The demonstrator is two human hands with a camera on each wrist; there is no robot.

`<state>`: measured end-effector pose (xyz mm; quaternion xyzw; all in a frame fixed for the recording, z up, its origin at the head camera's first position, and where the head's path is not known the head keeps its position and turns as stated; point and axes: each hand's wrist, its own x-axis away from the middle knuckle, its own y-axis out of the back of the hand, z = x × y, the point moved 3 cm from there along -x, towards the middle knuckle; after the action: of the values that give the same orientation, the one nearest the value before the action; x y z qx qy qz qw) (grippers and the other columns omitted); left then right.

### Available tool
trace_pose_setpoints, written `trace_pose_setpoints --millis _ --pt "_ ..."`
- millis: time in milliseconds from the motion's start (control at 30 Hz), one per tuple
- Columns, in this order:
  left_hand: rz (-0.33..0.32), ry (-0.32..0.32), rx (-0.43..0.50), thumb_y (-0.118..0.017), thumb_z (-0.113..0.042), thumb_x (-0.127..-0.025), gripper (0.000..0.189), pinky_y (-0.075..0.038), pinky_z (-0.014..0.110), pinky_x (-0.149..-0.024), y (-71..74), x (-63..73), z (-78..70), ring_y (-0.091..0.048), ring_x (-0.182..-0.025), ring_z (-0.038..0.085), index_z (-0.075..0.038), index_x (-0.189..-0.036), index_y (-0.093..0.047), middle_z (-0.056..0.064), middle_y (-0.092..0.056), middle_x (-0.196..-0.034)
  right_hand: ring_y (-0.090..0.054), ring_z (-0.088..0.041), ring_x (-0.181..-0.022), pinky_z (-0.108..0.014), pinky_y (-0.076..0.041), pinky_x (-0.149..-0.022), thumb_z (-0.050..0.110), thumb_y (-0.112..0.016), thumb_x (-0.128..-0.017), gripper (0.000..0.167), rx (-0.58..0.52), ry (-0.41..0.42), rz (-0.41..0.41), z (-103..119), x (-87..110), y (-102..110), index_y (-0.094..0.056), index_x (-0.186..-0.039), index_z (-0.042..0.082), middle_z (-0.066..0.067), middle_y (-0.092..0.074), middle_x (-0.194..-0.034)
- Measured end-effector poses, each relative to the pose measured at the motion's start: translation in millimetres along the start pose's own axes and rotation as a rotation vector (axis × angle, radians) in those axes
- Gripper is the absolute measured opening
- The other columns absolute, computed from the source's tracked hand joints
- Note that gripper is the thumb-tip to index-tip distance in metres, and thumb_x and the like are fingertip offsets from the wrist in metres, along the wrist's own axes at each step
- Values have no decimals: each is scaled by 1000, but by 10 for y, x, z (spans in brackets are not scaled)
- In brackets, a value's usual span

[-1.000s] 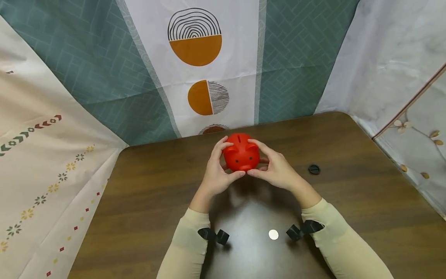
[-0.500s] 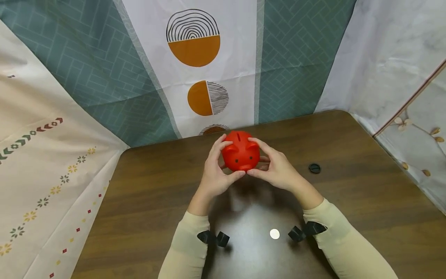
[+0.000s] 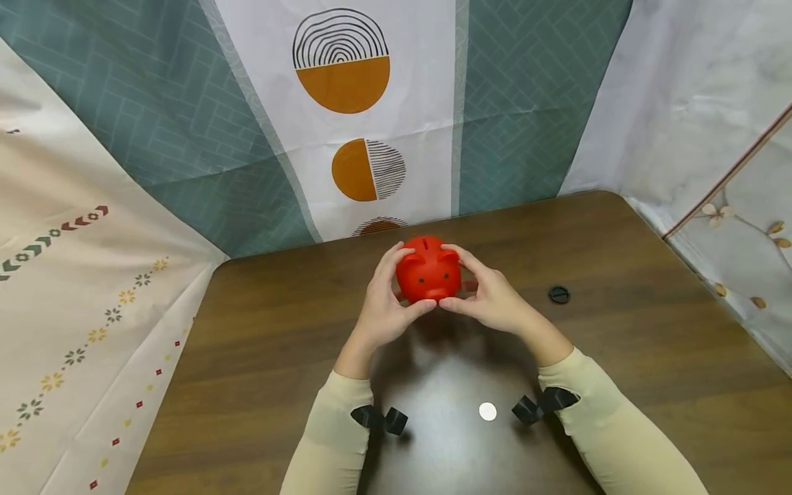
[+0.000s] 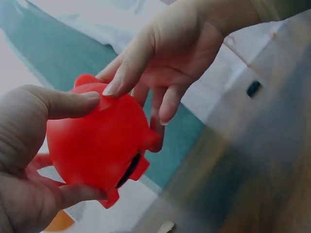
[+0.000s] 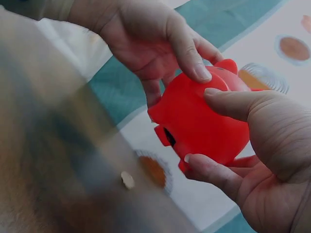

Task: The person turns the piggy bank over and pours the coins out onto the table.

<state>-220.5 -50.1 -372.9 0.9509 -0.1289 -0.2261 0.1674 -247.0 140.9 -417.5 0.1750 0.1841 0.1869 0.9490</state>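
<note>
A red piggy bank [image 3: 429, 271] is held up over the table between both hands, its face toward me and the coin slot on top. My left hand [image 3: 385, 309] grips its left side, thumb beneath the snout. My right hand [image 3: 495, 302] grips the other side the same way, and the thumb tips come close together. In the left wrist view, a dark round opening [image 4: 128, 171] shows in the underside between the stubby feet. A black round plug [image 3: 559, 295] with a bar across it lies on the table to the right. Some fingertips are hidden behind the piggy bank.
A small pale coin-like disc [image 3: 487, 411] lies on the brown wooden table [image 3: 278, 344] between the forearms. Patterned cloths hang behind the table and along both sides. Each wrist wears a black camera mount, such as the left mount [image 3: 394, 421].
The piggy bank has tipped and sunk very slightly, while both hands keep their grip. The plug and the pale disc stay in place on the table.
</note>
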Motion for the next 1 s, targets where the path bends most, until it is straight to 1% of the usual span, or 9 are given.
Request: trace_pose_setpoints --millis 67,267,367,467,600,700,800,933,1000 --pt "-2 -20 -16 -78 -1 -76 70 -55 44 -81 0 1 5 -43 -127 36 0 -135 -41 19 -27 -151 -65 -29 -101 -40 -57 -78 20 -79 -81 85 6 2 3 -5 0 -1 -30 -149 28 -10 -47 -139" --pt "-67 -231 -50 -82 -4 -72 73 -55 42 -83 24 -14 -53 -43 -130 30 -5 -134 -44 13 -26 -153 -66 -32 -101 -34 -59 -69 10 -81 -77 87 17 150 -70 317 55 105 -34 -149 22 -13 -49 -138" --pt "-39 -183 -46 -81 -3 -73 71 -56 43 -80 5 -14 -29 -44 -127 33 -4 -133 -43 17 -28 -151 -66 -37 -98 -34 -59 -68 9 -79 -79 84 13 118 -22 349 62 104 -32 -149 16 -18 -47 -137" --pt "-23 -108 -33 -81 -5 -74 71 -56 43 -78 -22 -25 85 -45 -126 32 -6 -134 -43 16 -28 -152 -65 -37 -100 -33 -59 -69 14 -78 -81 83 16 51 9 258 44 89 -31 -149 19 -16 -45 -139" --pt "-38 -106 -18 -83 -12 -74 74 -56 43 -80 -46 -54 258 -44 -128 25 -16 -136 -43 5 -25 -154 -64 -35 -105 -33 -58 -69 19 -80 -80 85 1 44 -8 113 11 89 -31 -148 31 -8 -43 -142" --pt "-30 -105 8 -82 -12 -75 74 -55 45 -80 -61 -67 332 -43 -129 24 -18 -137 -42 4 -25 -154 -63 -36 -107 -32 -58 -68 18 -80 -80 85 -19 28 -1 98 7 71 -31 -148 31 -6 -42 -144" --pt "-34 -133 -6 -81 -5 -75 71 -55 44 -80 -43 -52 141 -44 -128 29 -9 -135 -43 13 -26 -153 -63 -38 -106 -31 -58 -68 11 -79 -80 84 -7 29 -17 247 36 86 -33 -149 23 -9 -43 -143" --pt "-99 -347 -71 -82 1 -69 71 -54 44 -84 9 2 -222 -43 -129 35 2 -130 -45 23 -28 -149 -65 -33 -104 -31 -59 -66 2 -81 -75 84 38 211 -104 451 101 146 -38 -146 14 -12 -43 -145" --pt "-118 -384 -96 -84 -1 -68 73 -54 43 -83 14 13 -236 -45 -128 34 0 -130 -46 21 -29 -149 -66 -29 -101 -30 -58 -64 2 -81 -74 84 40 250 -121 437 111 148 -39 -146 15 -9 -45 -144"
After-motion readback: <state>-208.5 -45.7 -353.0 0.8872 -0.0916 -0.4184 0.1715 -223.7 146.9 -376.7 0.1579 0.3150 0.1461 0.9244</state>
